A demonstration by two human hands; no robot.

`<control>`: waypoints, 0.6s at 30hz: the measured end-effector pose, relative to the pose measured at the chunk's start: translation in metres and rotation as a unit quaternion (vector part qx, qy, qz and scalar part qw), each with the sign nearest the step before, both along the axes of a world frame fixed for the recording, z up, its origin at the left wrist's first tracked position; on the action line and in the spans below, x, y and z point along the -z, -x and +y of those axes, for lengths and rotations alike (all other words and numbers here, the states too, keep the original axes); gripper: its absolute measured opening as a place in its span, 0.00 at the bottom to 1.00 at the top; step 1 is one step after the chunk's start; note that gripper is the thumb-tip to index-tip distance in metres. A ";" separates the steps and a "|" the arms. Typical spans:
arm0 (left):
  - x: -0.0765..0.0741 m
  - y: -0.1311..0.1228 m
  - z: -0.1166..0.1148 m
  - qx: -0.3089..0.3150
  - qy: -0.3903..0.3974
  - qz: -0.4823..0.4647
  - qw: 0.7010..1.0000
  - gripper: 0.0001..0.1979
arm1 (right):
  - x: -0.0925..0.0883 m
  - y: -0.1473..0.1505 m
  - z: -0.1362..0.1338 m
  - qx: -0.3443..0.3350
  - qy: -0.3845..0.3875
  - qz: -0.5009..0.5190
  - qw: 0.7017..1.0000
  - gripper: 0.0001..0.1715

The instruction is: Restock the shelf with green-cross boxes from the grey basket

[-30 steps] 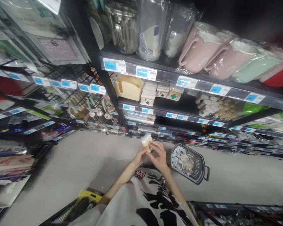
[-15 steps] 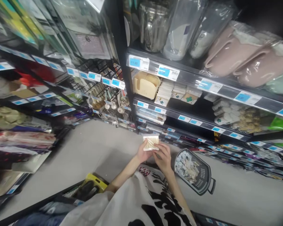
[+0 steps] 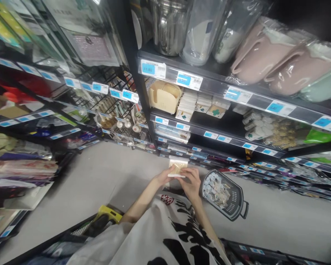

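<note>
A flat clear pack of cotton swabs [image 3: 178, 167], with thin sticks lined up side by side, is held in front of my body above the floor. My left hand [image 3: 163, 176] grips its left side and lower edge, the thumb lying on the front. On the right side my right hand [image 3: 191, 180] is closed on the same pack, fingers over its face. To the right of my hands a dark grey basket [image 3: 238, 202] stands on the floor, holding several small clear-wrapped packages [image 3: 217, 189].
Ahead, a black shelf unit [image 3: 226, 132] bears wrapped pink jugs [image 3: 264, 55], a steel canister [image 3: 169, 29] and a beige plastic holder [image 3: 165, 96]. Utensils hang on a rack [image 3: 127, 117] to the left. Folded textiles [image 3: 19, 169] fill a far-left shelf; a yellow-edged item [image 3: 110, 213] lies low behind my left arm.
The camera view has shifted slightly, so the shelves appear farther left. Both hands keep hold of the swab pack, and the left fingers have slid a little lower along it.
</note>
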State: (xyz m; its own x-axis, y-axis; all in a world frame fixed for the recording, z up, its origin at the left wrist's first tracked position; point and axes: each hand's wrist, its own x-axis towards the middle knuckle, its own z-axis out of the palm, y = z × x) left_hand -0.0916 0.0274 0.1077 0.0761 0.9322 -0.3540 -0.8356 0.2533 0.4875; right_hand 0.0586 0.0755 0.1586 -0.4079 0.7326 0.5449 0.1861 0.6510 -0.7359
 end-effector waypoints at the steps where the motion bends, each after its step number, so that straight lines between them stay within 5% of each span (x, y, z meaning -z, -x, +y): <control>1: -0.002 0.002 0.002 0.017 -0.003 0.027 0.999 0.26 | -0.001 0.000 -0.001 0.007 0.010 0.001 1.000 0.04; 5: -0.017 0.004 0.011 0.065 -0.034 0.131 0.989 0.27 | -0.002 -0.003 0.003 0.024 0.061 -0.004 0.998 0.02; 8: -0.028 -0.001 0.016 0.031 -0.048 0.309 0.949 0.26 | 0.002 -0.008 0.008 -0.031 0.184 -0.003 0.982 0.16; 13: -0.032 -0.015 0.018 -0.090 -0.012 0.623 0.777 0.41 | 0.015 -0.012 0.007 -0.090 0.397 0.081 0.910 0.27; 18: -0.029 -0.029 0.011 -0.116 -0.053 0.753 0.646 0.48 | 0.018 -0.010 0.005 -0.035 0.446 0.123 0.886 0.22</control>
